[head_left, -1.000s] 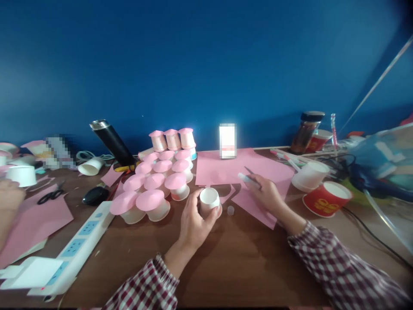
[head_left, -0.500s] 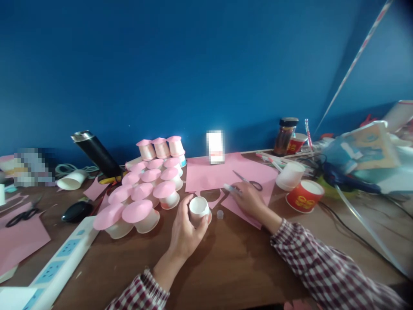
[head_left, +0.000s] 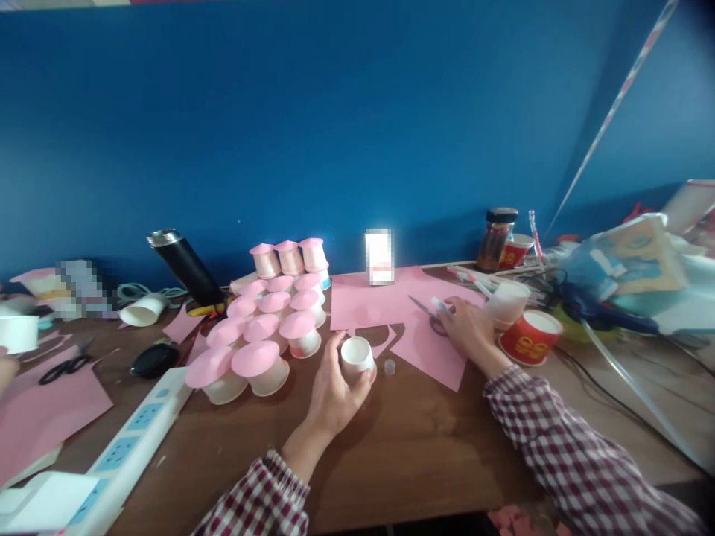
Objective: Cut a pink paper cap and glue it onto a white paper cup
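My left hand (head_left: 334, 388) grips a small white paper cup (head_left: 357, 355), tilted on its side just above the brown table (head_left: 424, 447). A tiny clear cap (head_left: 389, 365) lies right of the cup. Farther back and to the right, my right hand (head_left: 468, 330) holds a thin white glue stick (head_left: 439, 304). It rests on the pink paper sheet (head_left: 385, 301), over the handles of grey scissors (head_left: 421, 307). Both sleeves are red-and-white checked.
Several cups with pink paper tops (head_left: 262, 335) cluster left of my left hand, beside a black flask (head_left: 187, 266), a black mouse (head_left: 153, 359) and a white power strip (head_left: 134, 426). A red cup (head_left: 530, 336), a white cup (head_left: 507, 301) and a jar (head_left: 496, 238) stand at the right. Black scissors (head_left: 64, 366) lie at the left.
My right hand has moved back and to the right with the glue stick, onto the scissors' handles. My left hand keeps the white cup in about the same place.
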Tool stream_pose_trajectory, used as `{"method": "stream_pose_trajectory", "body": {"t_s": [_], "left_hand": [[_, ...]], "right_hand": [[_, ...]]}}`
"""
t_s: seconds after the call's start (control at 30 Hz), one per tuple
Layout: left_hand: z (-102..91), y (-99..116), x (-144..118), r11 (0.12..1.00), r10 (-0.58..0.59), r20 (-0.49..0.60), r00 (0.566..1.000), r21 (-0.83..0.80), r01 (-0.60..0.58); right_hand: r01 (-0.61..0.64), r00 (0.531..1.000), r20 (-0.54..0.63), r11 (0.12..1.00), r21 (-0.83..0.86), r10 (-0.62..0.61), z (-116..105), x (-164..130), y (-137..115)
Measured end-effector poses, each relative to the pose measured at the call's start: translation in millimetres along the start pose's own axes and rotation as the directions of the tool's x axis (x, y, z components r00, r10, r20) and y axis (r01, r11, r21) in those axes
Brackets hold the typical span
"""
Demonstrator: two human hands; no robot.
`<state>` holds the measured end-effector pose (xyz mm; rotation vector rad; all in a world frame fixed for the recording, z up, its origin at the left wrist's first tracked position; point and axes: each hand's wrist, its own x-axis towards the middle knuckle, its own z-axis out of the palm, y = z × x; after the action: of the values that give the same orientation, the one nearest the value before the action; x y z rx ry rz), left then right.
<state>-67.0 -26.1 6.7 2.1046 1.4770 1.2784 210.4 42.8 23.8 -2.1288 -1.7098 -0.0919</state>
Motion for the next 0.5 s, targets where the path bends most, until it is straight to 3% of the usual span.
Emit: {"method": "stream_pose_trajectory", "body": {"t_s": [0.4,0.5], "left_hand": [[-0.6,-1,-1,0.992,-0.057,0.053,0.997,-0.109,0.062],[-2.2,-1,-2,0.990,-0.075,0.077,0.994,-0.116,0.083]], "right_hand": [[-0.046,0.999,-0.002,0.997,-0.065,0.046,8,0,13],[-0.024,0.997,-0.070,0.996,-0.091,0.017,2,-4,4]]}}
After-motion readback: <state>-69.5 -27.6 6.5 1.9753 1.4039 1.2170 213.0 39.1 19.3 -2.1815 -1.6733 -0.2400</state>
